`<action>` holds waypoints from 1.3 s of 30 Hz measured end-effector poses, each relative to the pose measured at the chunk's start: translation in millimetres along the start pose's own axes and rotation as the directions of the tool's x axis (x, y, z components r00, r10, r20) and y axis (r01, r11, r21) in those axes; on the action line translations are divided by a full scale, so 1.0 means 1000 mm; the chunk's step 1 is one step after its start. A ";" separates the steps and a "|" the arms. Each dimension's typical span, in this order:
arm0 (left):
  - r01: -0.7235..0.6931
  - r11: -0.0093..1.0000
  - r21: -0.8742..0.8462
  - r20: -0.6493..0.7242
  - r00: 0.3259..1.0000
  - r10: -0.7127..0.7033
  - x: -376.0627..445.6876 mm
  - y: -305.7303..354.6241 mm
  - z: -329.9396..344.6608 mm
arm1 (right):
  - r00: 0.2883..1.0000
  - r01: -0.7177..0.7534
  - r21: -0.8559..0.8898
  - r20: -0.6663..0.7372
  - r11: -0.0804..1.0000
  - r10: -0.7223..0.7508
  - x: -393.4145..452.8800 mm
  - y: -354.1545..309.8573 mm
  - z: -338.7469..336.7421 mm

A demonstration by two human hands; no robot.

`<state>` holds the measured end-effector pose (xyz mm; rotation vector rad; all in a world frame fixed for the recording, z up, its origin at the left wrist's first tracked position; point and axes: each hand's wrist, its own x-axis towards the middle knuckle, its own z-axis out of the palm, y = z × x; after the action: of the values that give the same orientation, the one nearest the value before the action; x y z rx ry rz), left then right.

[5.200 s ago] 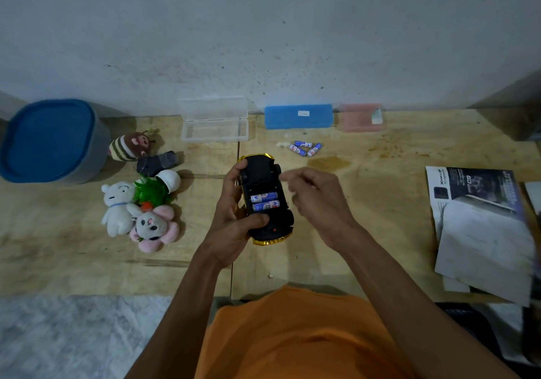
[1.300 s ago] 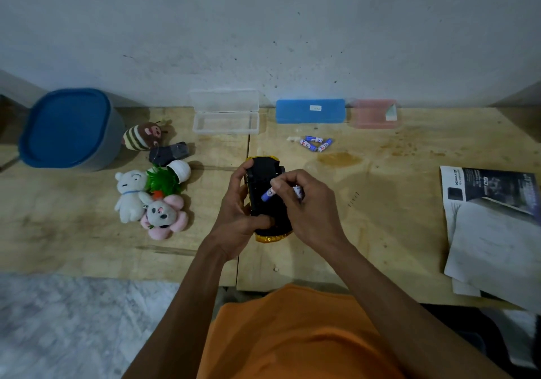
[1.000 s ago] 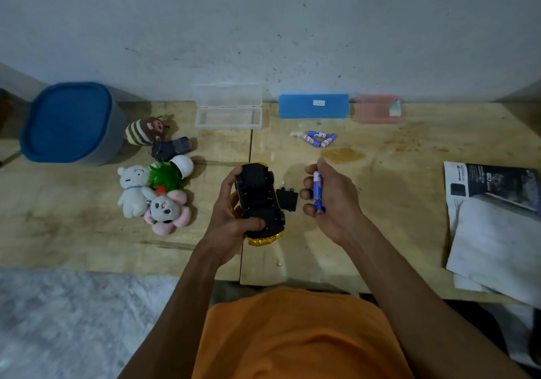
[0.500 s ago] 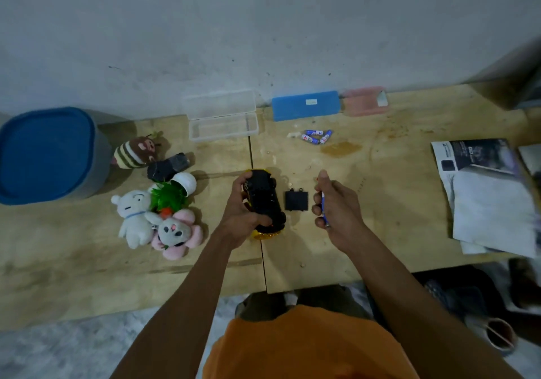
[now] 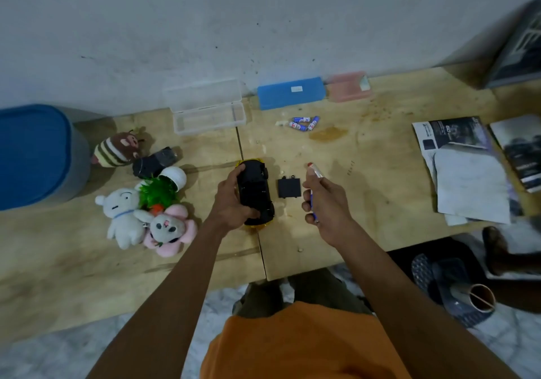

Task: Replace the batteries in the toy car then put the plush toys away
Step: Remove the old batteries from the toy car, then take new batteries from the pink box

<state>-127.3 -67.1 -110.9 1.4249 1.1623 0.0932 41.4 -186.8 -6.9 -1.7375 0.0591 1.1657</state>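
Left hand (image 5: 234, 203) grips upturned toy car (image 5: 255, 192); right hand (image 5: 325, 200) holds batteries (image 5: 313, 185) loosely, risking one rolling off the table's near edge.

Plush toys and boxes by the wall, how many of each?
Plush toys: 3, striped plush, white plush, pink plush
Boxes by the wall: 3, clear box, blue box, pink box
Total: 6

Wooden table (image 5: 366, 203) bears plush toys (image 5: 146, 217), batteries (image 5: 304, 123), cover (image 5: 289, 187).
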 end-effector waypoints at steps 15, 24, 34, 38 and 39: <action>-0.155 0.949 0.276 -0.445 0.854 0.269 -0.021 0.073 0.031 | 0.999 0.047 0.006 -0.010 0.999 -0.047 0.048 -0.052 -0.050; -0.294 0.862 0.412 -0.362 0.816 0.451 0.080 0.183 0.139 | 0.985 0.129 -0.139 -0.095 0.982 -0.142 0.173 -0.126 -0.131; -0.109 0.850 0.515 -0.251 0.929 0.271 0.204 0.233 0.213 | 0.995 0.010 -0.285 -0.088 0.958 -0.036 0.295 -0.152 -0.124; -0.058 0.841 0.537 -0.283 0.927 0.245 0.238 0.239 0.218 | 0.992 -0.043 -0.236 -0.128 0.971 0.013 0.309 -0.161 -0.121; -0.066 0.838 0.542 -0.293 0.919 0.263 0.243 0.239 0.219 | 0.990 -0.057 -0.221 -0.140 0.974 0.026 0.312 -0.163 -0.122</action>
<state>272.2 -2.0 -116.9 2.0636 1.4268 0.1747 373.6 -56.6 -113.3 -2.0233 0.0479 1.1162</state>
